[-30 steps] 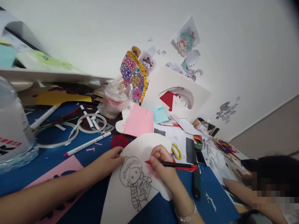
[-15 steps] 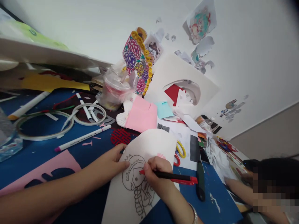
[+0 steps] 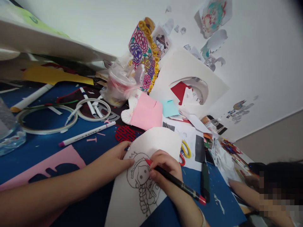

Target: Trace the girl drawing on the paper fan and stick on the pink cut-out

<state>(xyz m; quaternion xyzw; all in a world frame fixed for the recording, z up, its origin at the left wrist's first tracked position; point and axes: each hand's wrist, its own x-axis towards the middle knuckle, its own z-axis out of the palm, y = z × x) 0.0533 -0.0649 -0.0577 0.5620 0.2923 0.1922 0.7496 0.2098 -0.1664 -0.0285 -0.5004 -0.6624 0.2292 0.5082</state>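
Note:
A white sheet [image 3: 155, 142] with a black line drawing of a doll-like figure [image 3: 142, 184] lies on the blue table [image 3: 42, 146]. My left hand [image 3: 115, 160] rests flat on the sheet's left edge, fingers stretched out, pinning it down. My right hand [image 3: 164, 170] is closed around a black marker with a red tip and red cap end [image 3: 180, 184]. The red tip touches the paper at the top of the figure's head.
Two tape rings [image 3: 47, 118] and white markers [image 3: 85, 134] lie at left, pink paper [image 3: 146, 113] and a bagged cup [image 3: 120, 85] behind. Scissors with yellow and red handles [image 3: 186, 149] and a dark knife [image 3: 204, 179] lie right. Another person's arm [image 3: 246, 192] rests at far right.
My right hand turned the marker: its tail swung downward to the right and the tip moved up to the figure's head. The view shifted slightly; my left hand stayed on the sheet.

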